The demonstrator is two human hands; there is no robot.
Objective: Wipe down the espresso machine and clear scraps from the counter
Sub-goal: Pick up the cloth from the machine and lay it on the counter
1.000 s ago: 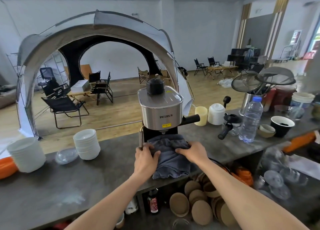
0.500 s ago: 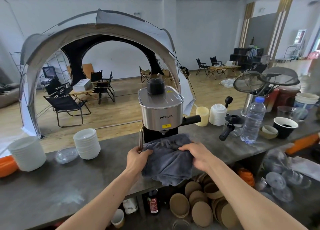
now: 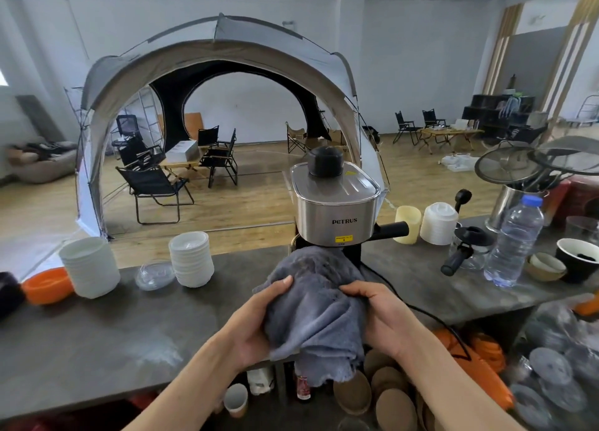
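A steel espresso machine [image 3: 335,215] with a black cap and a black handle pointing right stands at the back of the grey counter [image 3: 97,336]. In front of it, above the counter's near edge, a bunched grey cloth [image 3: 316,304] hangs between my hands. My left hand [image 3: 259,322] grips its left side and my right hand [image 3: 381,315] grips its right side. The cloth hides the machine's base and drip tray. A pale smear [image 3: 158,349] marks the counter to the left.
Left on the counter: two stacks of white bowls [image 3: 191,257], a clear lid [image 3: 154,273], an orange bowl [image 3: 45,284]. Right: a water bottle [image 3: 513,239], a portafilter [image 3: 458,259], black cup [image 3: 578,259], paper cup stacks [image 3: 437,221]. A black cord [image 3: 421,312] trails off the counter's edge.
Both hands lifted the cloth off the machine's base and drew it toward me, bunching it up over the counter's near edge. The view has moved closer.
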